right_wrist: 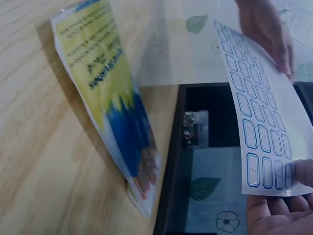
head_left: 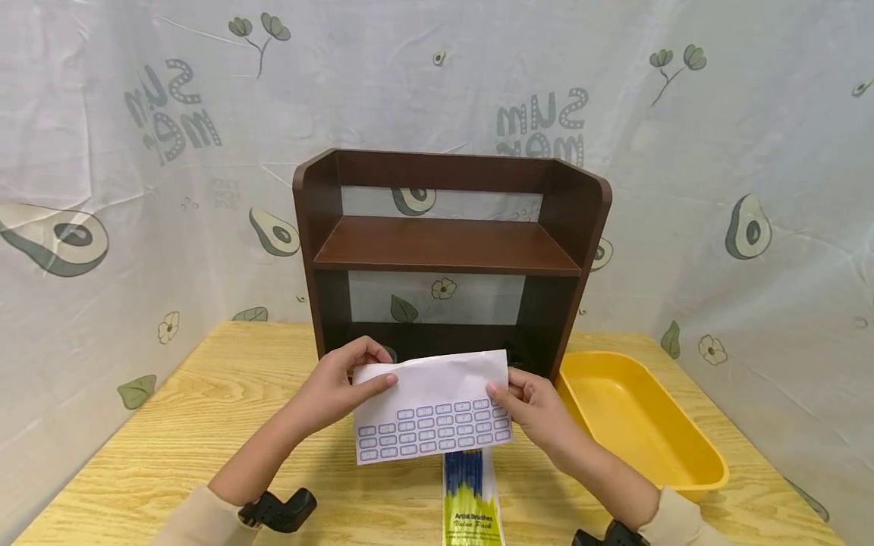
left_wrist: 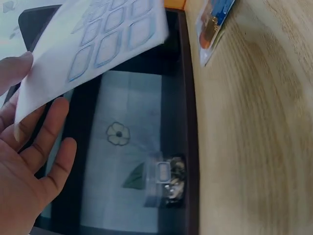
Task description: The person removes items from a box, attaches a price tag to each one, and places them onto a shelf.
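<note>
A white sheet of sticker labels (head_left: 437, 383) with blue-framed boxes is held up in front of the shelf. My left hand (head_left: 337, 383) pinches its upper left corner between thumb and fingers. At the right edge, my right hand (head_left: 536, 409) grips it, thumb on the printed face. Part of the top rows has no printed boxes. Below the sheet, a pack of artist brushes (head_left: 473, 500) lies on the table, its upper end hidden behind the sheet. In the left wrist view, a clear jar (left_wrist: 164, 181) of small shiny pieces stands in the lower shelf, bearing a blue-framed label.
A dark brown two-tier shelf (head_left: 447, 244) stands at the back of the wooden table (head_left: 253, 364). To its right sits a yellow tray (head_left: 628, 409). A pale patterned curtain (head_left: 437, 83) hangs behind and at both sides.
</note>
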Demonstrator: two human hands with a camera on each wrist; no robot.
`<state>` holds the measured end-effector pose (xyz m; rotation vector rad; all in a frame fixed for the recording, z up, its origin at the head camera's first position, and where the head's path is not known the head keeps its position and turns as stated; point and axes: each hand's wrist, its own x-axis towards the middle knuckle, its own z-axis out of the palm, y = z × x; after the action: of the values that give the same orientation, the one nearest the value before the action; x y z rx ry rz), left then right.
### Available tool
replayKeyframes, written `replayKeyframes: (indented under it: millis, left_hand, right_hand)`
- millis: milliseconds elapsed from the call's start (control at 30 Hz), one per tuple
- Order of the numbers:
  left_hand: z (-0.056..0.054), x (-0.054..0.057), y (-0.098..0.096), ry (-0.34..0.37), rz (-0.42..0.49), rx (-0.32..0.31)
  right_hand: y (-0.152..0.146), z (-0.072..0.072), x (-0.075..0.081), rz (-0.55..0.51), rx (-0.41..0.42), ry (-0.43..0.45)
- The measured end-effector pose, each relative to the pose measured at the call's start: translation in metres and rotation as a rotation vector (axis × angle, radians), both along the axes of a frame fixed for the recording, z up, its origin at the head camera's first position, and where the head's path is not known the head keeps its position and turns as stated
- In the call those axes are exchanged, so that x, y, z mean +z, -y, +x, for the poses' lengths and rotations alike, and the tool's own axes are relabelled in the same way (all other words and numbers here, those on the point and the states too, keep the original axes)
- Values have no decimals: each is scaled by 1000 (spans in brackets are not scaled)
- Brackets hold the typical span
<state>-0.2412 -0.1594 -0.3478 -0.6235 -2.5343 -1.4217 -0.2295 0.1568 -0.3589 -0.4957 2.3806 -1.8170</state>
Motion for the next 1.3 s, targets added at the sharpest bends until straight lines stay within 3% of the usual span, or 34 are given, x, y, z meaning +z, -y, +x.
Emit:
replayKeyframes:
  millis: [200,333,500,633,800,900,1000,1133,1200,1300]
  left_hand:
    - [-5,-5,1,176,247,-32]
    - [-6,-8,-1,270,354,-108]
    - [-5,-13,-5,368,363,-234]
    - [-1,-15,-11,417,372,-289]
    - [4,-15,-21,430,379,-318]
    - [4,-15,-26,419,385,-314]
    - [3,-14,-31,404,389,-296]
    - [4,-15,-36,386,390,-252]
    - [5,-15,-38,378,388,-234]
    - [7,-15,-41,362,384,-223]
  right_hand:
    - [-6,-2,9,-22,-100,19]
    - [-10,-2,13,-36,-122,20]
    - [-13,-1,16,-51,-125,12]
    - [-13,-1,18,-61,-110,6]
    - [-13,-2,19,-52,-114,33]
    - [-13,-2,20,-35,-160,23]
    - [-10,-1,20,4,-258,-47]
    - [-5,3,20,107,-396,-256]
    - [-1,6,18,169,-415,-398]
    - [5,10,15,240,-363,-575]
